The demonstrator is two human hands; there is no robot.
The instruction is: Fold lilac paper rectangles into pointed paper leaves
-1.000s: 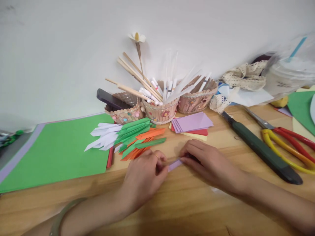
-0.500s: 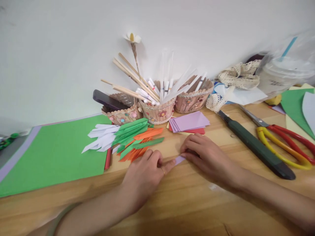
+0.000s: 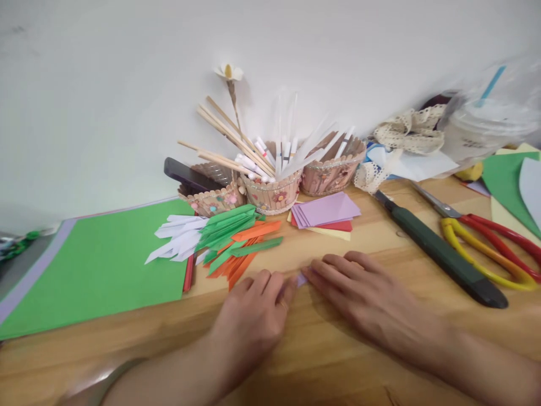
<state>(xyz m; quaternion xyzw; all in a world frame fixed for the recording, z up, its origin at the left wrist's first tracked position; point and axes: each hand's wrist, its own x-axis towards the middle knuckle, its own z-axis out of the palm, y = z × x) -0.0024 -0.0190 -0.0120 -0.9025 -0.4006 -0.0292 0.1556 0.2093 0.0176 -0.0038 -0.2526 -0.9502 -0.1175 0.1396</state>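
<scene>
A small piece of purple paper [image 3: 301,279] lies low over the wooden table between my two hands, mostly covered by fingers. My left hand [image 3: 257,307] is closed, thumb and curled fingers pinching the paper's left end. On its right end are the fingertips of my right hand [image 3: 366,290], whose other fingers reach forward, fairly straight; the grip underneath is partly hidden. Just beyond my left hand lie folded orange paper pieces [image 3: 243,260], green ones [image 3: 226,225] and white ones [image 3: 180,237]. Behind my right hand is a stack of purple paper rectangles [image 3: 327,210] over red and yellow ones.
Decorated baskets [image 3: 273,194] with sticks and markers stand against the wall. To the right lie a dark green cutter-like tool [image 3: 443,254], scissors [image 3: 486,242], lace ribbon [image 3: 409,129] and a lidded plastic cup [image 3: 486,127]. Green paper sheets [image 3: 114,259] cover the left side.
My right hand has flattened, its fingers reaching farther over the paper. My left hand has drawn slightly nearer to me, its index finger now curled. Less of the purple paper shows.
</scene>
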